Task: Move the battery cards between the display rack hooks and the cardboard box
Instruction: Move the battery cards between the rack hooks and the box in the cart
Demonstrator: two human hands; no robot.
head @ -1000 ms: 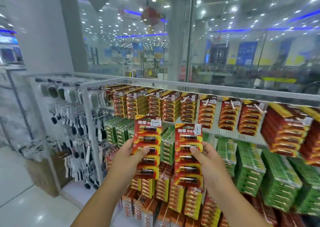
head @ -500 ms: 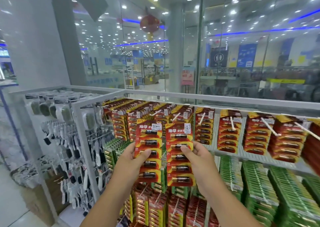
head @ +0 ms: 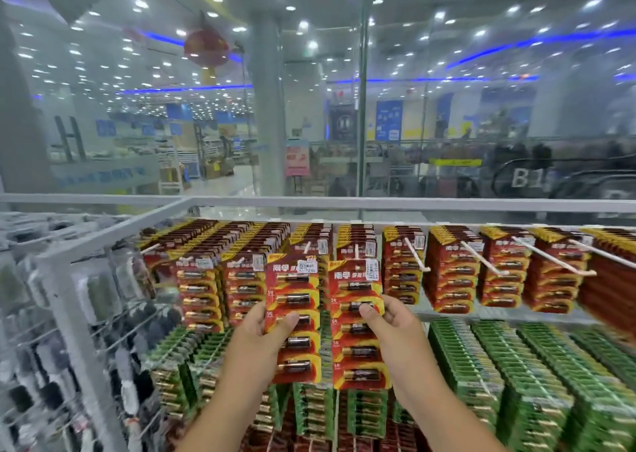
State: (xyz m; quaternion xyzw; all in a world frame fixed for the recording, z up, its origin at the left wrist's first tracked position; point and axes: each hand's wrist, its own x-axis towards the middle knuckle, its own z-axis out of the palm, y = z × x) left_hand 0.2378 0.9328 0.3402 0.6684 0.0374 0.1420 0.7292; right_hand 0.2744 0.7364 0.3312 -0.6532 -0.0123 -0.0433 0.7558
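My left hand (head: 261, 334) grips a red battery card (head: 294, 289) by its left edge, thumb across the front. My right hand (head: 392, 327) grips a second red battery card (head: 358, 355) by its right edge. Both cards stand upright side by side, raised in front of the top row of the display rack (head: 241, 205). Their upper ends sit just below two white hooks (head: 357, 252) loaded with red cards. No cardboard box is in view.
Long white hooks (head: 481, 258) stick out from the red card stacks at the right. Green battery cards (head: 488, 376) fill the row below. A second white rack (head: 79, 314) with dark hanging goods stands at the left. A glass wall rises behind.
Both hands have lifted the two cards upward, toward the top row of hooks. The camera has tilted up and moved closer to the rack.
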